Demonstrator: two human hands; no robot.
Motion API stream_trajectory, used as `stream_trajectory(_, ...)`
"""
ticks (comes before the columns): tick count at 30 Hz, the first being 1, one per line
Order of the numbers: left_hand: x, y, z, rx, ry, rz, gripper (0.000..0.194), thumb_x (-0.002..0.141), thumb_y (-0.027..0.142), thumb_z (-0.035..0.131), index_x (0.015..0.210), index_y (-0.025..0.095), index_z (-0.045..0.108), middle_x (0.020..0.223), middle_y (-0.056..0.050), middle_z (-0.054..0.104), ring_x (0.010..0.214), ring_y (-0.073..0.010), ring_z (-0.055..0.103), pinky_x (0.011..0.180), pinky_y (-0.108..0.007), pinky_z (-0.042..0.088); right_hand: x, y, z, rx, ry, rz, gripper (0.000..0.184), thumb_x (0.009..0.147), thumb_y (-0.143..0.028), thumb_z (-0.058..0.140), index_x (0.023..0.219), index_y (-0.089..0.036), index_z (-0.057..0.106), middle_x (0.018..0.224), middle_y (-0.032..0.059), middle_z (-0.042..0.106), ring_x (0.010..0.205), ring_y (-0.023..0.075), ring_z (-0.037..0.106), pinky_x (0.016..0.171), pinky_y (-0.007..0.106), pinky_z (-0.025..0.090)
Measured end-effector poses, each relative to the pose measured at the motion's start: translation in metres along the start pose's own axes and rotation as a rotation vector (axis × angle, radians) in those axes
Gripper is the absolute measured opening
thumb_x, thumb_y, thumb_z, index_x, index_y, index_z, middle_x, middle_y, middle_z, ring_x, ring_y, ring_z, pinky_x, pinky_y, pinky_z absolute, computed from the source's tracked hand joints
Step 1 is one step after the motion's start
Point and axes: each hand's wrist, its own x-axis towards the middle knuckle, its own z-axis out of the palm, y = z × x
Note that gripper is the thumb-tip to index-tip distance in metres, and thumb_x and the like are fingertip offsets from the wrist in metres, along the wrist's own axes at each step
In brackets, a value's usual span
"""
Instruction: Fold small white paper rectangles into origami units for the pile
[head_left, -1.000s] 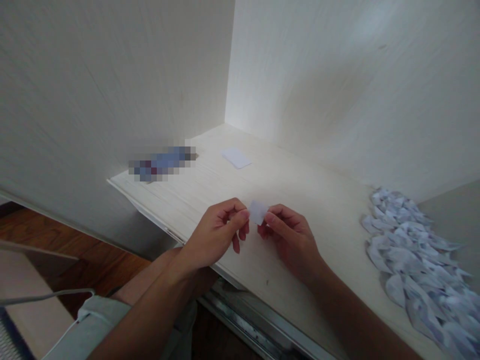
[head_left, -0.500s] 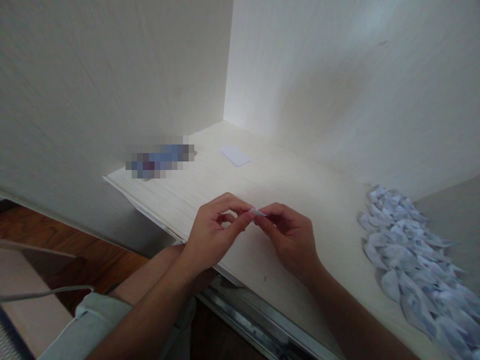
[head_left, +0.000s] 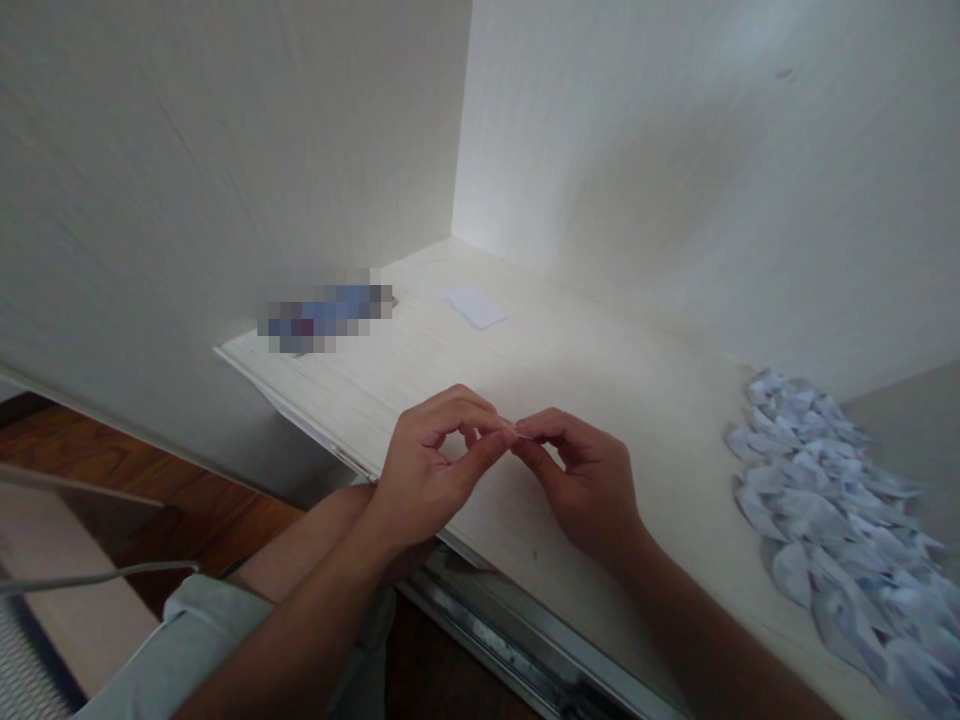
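Note:
Over the pale wooden desktop (head_left: 600,360), my left hand (head_left: 442,460) and my right hand (head_left: 581,470) meet fingertip to fingertip. Both are closed in a pinch on a small piece of white paper (head_left: 523,434), of which only a thin edge shows between the fingers. Beyond the hands a flat white sheet of paper (head_left: 475,307) lies on the desktop. To the right of my right hand spreads a long heap of folded white paper pieces (head_left: 817,500).
A blurred-out bluish object (head_left: 326,315) lies at the desktop's left end by the wall. Below the front edge runs a metal drawer rail (head_left: 495,635). A thin cable (head_left: 112,575) crosses the lower left. Panel walls enclose the desktop at the left and back.
The small white paper between my fingertips showed as a folded triangle and now appears almost edge-on. My fingertips have drawn closer together. The view has shifted slightly.

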Motion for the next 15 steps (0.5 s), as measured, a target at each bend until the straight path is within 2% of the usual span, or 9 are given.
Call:
stream_trajectory(5, 0.0009, -0.0018, -0.0014, -0.01, -0.011, -0.03, 0.008, 0.092, 0.023, 0.077, 0.084, 0.021, 0.077, 0.083, -0.003, 0.07, 0.08, -0.0153, 0.064, 0.073, -0.029, 0.051, 0.0005, 0.0016, 0.0, 0.104, -0.031, 0.083, 0.007, 0.088, -0.03, 0.079, 0.083, -0.025, 0.078, 0.078, 0.0021, 0.077, 0.072, 0.0174, 0.068, 0.071, 0.033, 0.054)
stream_trajectory(6, 0.001, -0.0023, -0.0013, 0.0, -0.006, -0.051, 0.003, 0.092, 0.024, 0.077, 0.09, 0.022, 0.079, 0.085, -0.003, 0.071, 0.081, -0.015, 0.064, 0.071, -0.028, 0.052, 0.0014, 0.0022, -0.0006, 0.147, -0.024, 0.117, 0.009, 0.086, -0.031, 0.081, 0.082, -0.024, 0.077, 0.077, 0.0021, 0.076, 0.071, 0.0174, 0.068, 0.07, 0.033, 0.055)
stream_trajectory(7, 0.0009, -0.0027, -0.001, 0.01, -0.004, -0.073, 0.008, 0.092, 0.025, 0.078, 0.099, 0.023, 0.079, 0.088, -0.004, 0.072, 0.082, -0.0147, 0.065, 0.07, -0.026, 0.052, 0.0025, 0.0029, -0.0014, 0.191, -0.014, 0.156, 0.011, 0.084, -0.033, 0.083, 0.082, -0.024, 0.076, 0.075, 0.0018, 0.076, 0.069, 0.0173, 0.067, 0.069, 0.033, 0.055)
stream_trajectory(9, 0.0006, -0.0031, 0.0, 0.024, -0.029, -0.103, 0.029, 0.091, 0.027, 0.079, 0.12, 0.025, 0.076, 0.099, -0.005, 0.074, 0.084, -0.0146, 0.066, 0.069, -0.025, 0.055, 0.005, 0.0049, -0.0032, 0.253, 0.014, 0.226, 0.016, 0.082, -0.036, 0.085, 0.08, -0.023, 0.074, 0.069, 0.0003, 0.072, 0.064, 0.0161, 0.065, 0.065, 0.031, 0.054)
stream_trajectory(11, 0.0, -0.0028, 0.001, 0.034, -0.08, -0.093, 0.037, 0.092, 0.025, 0.077, 0.129, 0.026, 0.073, 0.107, -0.007, 0.074, 0.085, -0.0147, 0.068, 0.07, -0.026, 0.057, 0.0069, 0.0067, -0.0044, 0.29, 0.033, 0.269, 0.019, 0.082, -0.038, 0.084, 0.082, -0.023, 0.073, 0.064, -0.0012, 0.069, 0.061, 0.0149, 0.062, 0.063, 0.03, 0.053)
stream_trajectory(15, -0.0005, -0.0004, 0.0013, 0.085, -0.098, -0.032, 0.02, 0.093, 0.019, 0.073, 0.11, 0.025, 0.081, 0.1, -0.007, 0.076, 0.084, -0.0155, 0.069, 0.07, -0.027, 0.058, 0.0073, 0.0068, -0.0032, 0.384, 0.034, 0.282, 0.026, 0.081, -0.039, 0.085, 0.095, -0.025, 0.069, 0.074, -0.0021, 0.07, 0.062, 0.0138, 0.064, 0.062, 0.029, 0.054)
